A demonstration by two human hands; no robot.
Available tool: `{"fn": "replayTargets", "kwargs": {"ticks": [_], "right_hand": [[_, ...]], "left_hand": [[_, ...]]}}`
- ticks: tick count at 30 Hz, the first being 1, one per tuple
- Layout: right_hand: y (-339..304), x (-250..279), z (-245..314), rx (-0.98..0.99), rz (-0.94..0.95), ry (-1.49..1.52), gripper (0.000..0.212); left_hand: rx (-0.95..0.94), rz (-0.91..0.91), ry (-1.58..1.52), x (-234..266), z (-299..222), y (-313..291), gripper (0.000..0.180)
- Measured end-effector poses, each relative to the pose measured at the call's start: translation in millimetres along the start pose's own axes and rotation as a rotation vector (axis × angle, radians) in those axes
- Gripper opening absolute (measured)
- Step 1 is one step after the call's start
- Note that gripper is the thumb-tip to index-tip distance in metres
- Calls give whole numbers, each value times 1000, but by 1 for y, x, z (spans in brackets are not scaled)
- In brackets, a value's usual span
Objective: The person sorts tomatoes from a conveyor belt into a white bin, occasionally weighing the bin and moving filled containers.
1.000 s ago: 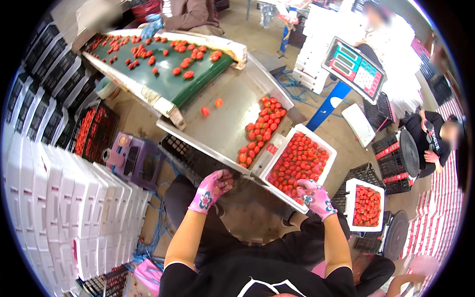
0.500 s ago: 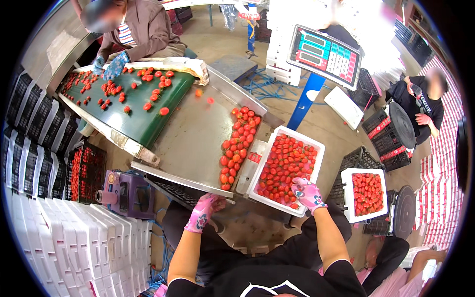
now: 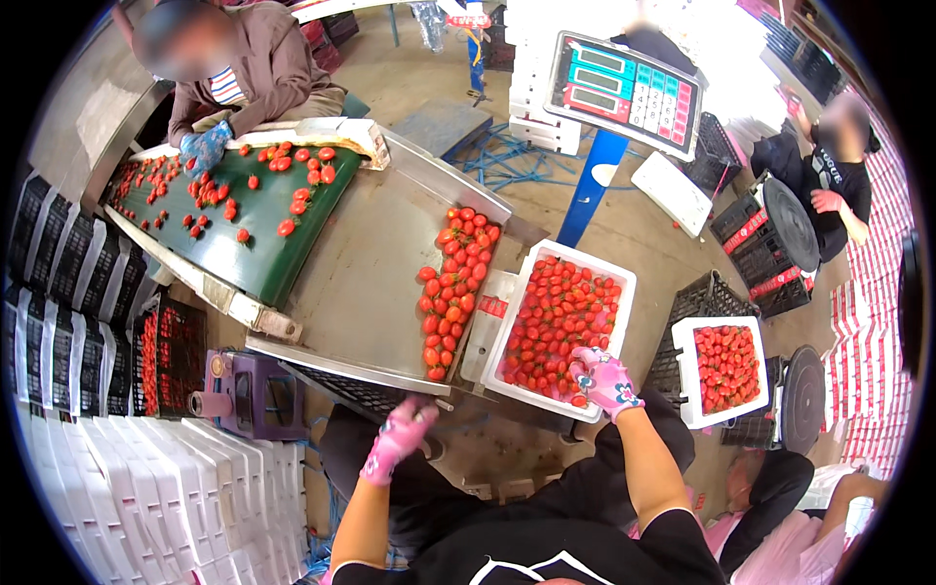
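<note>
My right hand (image 3: 606, 381), in a pink flowered glove, is over the near right corner of a white foam box (image 3: 627, 310) filled with small red tomatoes (image 3: 561, 317). Its fingers curl down among the fruit, and what they hold is hidden. In a matching glove, my left hand (image 3: 398, 441) hangs just below the near edge of a metal tray (image 3: 366, 263), its fingers smeared by motion. A heap of the same tomatoes (image 3: 456, 292) lies along the tray's right side, next to the box.
A green conveyor belt (image 3: 263, 239) carries scattered tomatoes at the left; a co-worker's blue glove (image 3: 204, 148) is over it. Behind the box rises a scale display (image 3: 624, 93) on a blue post (image 3: 595, 190). Another filled white box (image 3: 689, 390) stands right; stacked foam boxes (image 3: 146, 497) stand left.
My left hand has come slightly down and away from the tray's edge. The right hand stays at the box corner. Tomatoes on the belt have shifted, and two that were rolling on the tray have joined the heap.
</note>
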State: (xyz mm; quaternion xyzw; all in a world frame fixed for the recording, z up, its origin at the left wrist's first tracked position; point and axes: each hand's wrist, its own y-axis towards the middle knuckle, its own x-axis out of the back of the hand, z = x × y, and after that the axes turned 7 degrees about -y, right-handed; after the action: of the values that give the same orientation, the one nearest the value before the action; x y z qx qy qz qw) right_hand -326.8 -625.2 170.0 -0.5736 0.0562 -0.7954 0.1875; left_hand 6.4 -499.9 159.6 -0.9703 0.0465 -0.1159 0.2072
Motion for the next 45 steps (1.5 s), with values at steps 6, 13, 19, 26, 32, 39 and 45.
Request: {"fn": "replayTargets", "kwargs": {"ticks": [6, 13, 19, 26, 32, 39, 45], "right_hand": [[1, -14, 1, 244, -110, 35, 27], [9, 2, 2, 278, -96, 141, 26], [12, 0, -13, 285, -88, 93, 27], [2, 4, -16, 288, -80, 48, 26], [5, 3, -15, 305, 10, 93, 28], [8, -9, -13, 288, 45, 39, 27], [4, -15, -11, 254, 98, 1, 30]], "left_hand": [[-213, 582, -6, 21, -157, -25, 20], [-589, -183, 539, 9, -179, 142, 23], [-451, -315, 843, 3, -156, 263, 30], [-450, -82, 1486, 4, -162, 290, 24], [-442, -42, 1530, 7, -159, 294, 24], [-351, -187, 1363, 33, -147, 278, 25], [-459, -37, 310, 28, -188, 129, 14]]}}
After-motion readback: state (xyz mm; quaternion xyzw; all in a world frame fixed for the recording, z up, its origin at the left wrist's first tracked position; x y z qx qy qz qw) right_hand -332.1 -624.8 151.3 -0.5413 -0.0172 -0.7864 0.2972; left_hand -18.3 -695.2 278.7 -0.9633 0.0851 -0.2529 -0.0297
